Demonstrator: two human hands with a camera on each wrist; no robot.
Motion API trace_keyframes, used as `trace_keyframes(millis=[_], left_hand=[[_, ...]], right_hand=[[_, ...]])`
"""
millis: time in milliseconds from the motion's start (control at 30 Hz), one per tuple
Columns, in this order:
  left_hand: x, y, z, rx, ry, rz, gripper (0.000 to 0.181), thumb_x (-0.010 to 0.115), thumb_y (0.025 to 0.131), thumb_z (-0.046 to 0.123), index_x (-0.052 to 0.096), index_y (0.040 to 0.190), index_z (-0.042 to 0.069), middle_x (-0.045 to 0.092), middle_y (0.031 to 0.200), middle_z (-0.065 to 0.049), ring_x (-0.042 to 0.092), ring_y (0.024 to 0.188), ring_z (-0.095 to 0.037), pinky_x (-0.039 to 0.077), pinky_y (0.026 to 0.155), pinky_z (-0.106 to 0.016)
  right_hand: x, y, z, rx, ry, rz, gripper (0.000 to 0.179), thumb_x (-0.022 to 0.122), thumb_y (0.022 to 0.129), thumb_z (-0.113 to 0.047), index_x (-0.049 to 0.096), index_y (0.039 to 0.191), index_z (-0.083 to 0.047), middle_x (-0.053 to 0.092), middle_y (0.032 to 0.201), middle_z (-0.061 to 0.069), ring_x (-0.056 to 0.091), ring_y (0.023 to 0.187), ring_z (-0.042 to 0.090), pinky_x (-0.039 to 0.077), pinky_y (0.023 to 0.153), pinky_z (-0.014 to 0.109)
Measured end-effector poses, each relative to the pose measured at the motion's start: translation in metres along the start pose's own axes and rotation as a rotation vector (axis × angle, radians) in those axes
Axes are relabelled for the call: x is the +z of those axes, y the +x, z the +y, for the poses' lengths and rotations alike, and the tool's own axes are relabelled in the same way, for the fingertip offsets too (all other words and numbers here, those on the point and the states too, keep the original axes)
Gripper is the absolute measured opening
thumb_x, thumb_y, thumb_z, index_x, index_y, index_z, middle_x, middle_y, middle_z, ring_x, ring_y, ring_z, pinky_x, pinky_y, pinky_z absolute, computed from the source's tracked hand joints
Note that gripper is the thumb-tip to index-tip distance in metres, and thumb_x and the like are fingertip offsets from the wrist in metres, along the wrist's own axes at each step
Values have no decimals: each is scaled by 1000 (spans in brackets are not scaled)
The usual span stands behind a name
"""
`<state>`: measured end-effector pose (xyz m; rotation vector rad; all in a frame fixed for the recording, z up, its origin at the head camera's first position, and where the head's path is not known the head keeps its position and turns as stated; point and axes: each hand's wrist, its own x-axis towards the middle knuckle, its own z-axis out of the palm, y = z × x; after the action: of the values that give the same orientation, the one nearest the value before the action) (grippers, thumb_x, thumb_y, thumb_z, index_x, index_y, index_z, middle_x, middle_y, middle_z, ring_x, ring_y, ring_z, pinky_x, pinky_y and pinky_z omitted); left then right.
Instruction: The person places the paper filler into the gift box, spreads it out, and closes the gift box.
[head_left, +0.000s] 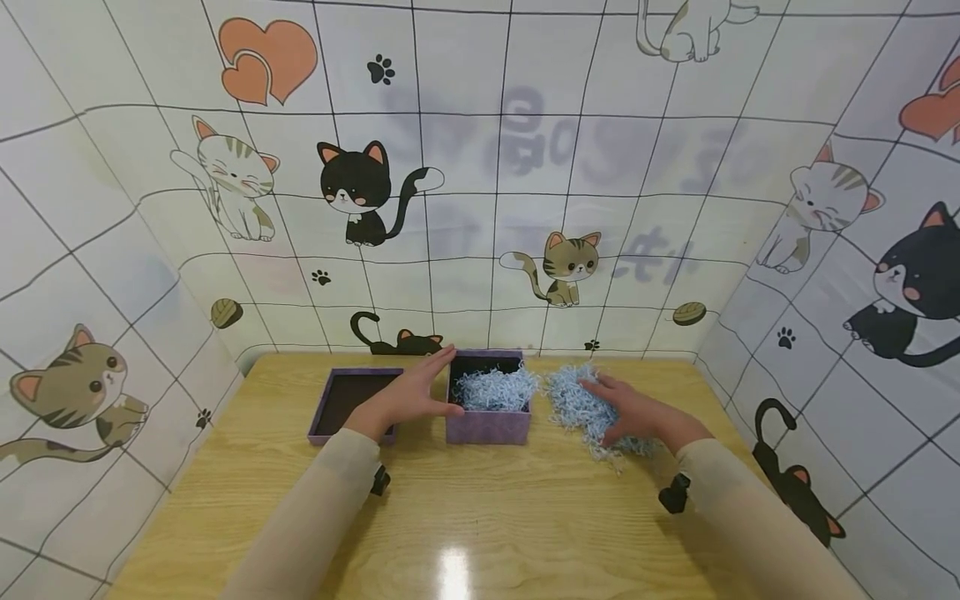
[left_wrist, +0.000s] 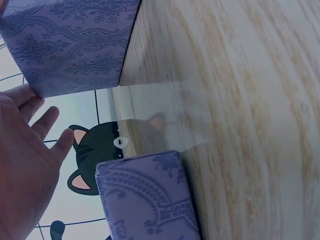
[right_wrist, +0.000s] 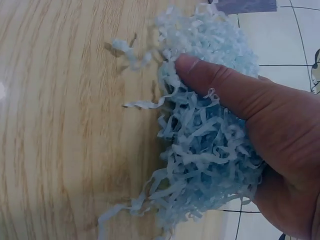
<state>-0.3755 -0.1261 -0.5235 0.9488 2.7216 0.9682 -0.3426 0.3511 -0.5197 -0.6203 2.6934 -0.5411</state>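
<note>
A purple patterned box (head_left: 487, 427) stands on the table with light blue shredded paper (head_left: 495, 390) inside. My left hand (head_left: 408, 392) is at the box's left side, fingers stretched toward its back corner and thumb by its front corner. In the left wrist view, fingertips meet the box's edge. To the right lies a loose heap of the same blue shredded paper (head_left: 581, 400). My right hand (head_left: 637, 414) grips this heap from the right. Its thumb presses into the strands in the right wrist view, while the other fingers are mostly hidden by the paper.
A shallow purple lid (head_left: 356, 400), dark inside, lies left of the box, close to my left wrist. Cat-printed sheeting (head_left: 465, 183) rises behind the wooden table (head_left: 480, 508) and along both sides. Stray strands lie around the heap.
</note>
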Motion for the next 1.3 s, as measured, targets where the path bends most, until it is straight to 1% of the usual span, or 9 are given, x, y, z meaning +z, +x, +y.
trace_keyframes(millis=[100, 267, 367, 533, 800, 900, 967, 1200, 1300], left_hand=[[1, 0, 0, 1, 4, 3, 122, 81, 89, 74, 15, 180, 27, 10, 186, 0, 16, 170, -33, 26, 129, -69], [-1, 0, 3, 8, 0, 6, 121, 82, 90, 71, 15, 180, 25, 12, 186, -3, 17, 169, -33, 26, 129, -68], [-1, -1, 3, 5, -1, 4, 121, 82, 90, 71, 15, 180, 25, 12, 186, -4, 17, 169, -33, 26, 129, -69], [-3, -1, 4, -2, -3, 4, 122, 83, 89, 72, 15, 180, 26, 12, 186, -3, 17, 169, -34, 25, 129, -69], [-2, 0, 3, 1, -4, -6, 122, 83, 90, 71, 15, 180, 25, 10, 186, 1, 15, 170, -32, 25, 129, -68], [-1, 1, 1, -9, 5, -7, 123, 81, 89, 75, 14, 180, 28, 9, 186, 4, 15, 170, -30, 25, 130, -67], [-1, 1, 0, -12, 7, -5, 123, 80, 88, 76, 13, 180, 29, 9, 187, 2, 16, 170, -32, 26, 129, -69], [-2, 1, 2, -17, -12, -7, 123, 83, 87, 74, 15, 180, 30, 10, 187, 1, 17, 169, -33, 25, 128, -70], [0, 1, 1, -19, -14, -9, 122, 82, 89, 73, 14, 180, 29, 10, 187, 1, 17, 169, -34, 26, 128, -71]], right_hand=[[2, 1, 2, 8, 2, -13, 111, 98, 87, -21, 33, 175, -10, 17, 178, 35, 14, 159, 66, 35, 117, 79], [4, 4, 6, -1, 0, 2, 95, 96, 89, -20, 45, 167, 0, 29, 173, 36, 20, 158, 65, 36, 118, 76], [7, 5, 10, 0, 13, 28, 84, 93, 92, -17, 51, 162, 2, 32, 171, 36, 25, 157, 63, 37, 118, 74], [14, 4, 16, -10, 66, 104, 70, 88, 95, -11, 56, 155, 8, 34, 167, 42, 32, 153, 64, 40, 117, 73], [23, 2, 19, 34, 191, 220, 73, 87, 96, -9, 52, 156, 12, 37, 166, 42, 36, 152, 63, 44, 115, 72], [18, 0, 14, 29, 232, 258, 73, 85, 98, -8, 50, 159, 11, 36, 167, 41, 37, 152, 62, 43, 115, 72], [13, -3, 9, 11, 241, 284, 73, 84, 98, -7, 49, 159, 11, 36, 167, 41, 37, 152, 62, 43, 114, 73], [-5, -5, -12, -71, 234, 393, 60, 86, 95, -3, 60, 147, 10, 52, 156, 38, 52, 141, 59, 48, 109, 72], [-12, -4, -22, -78, 246, 394, 59, 86, 96, -4, 61, 148, 7, 53, 156, 36, 53, 140, 57, 49, 107, 71]])
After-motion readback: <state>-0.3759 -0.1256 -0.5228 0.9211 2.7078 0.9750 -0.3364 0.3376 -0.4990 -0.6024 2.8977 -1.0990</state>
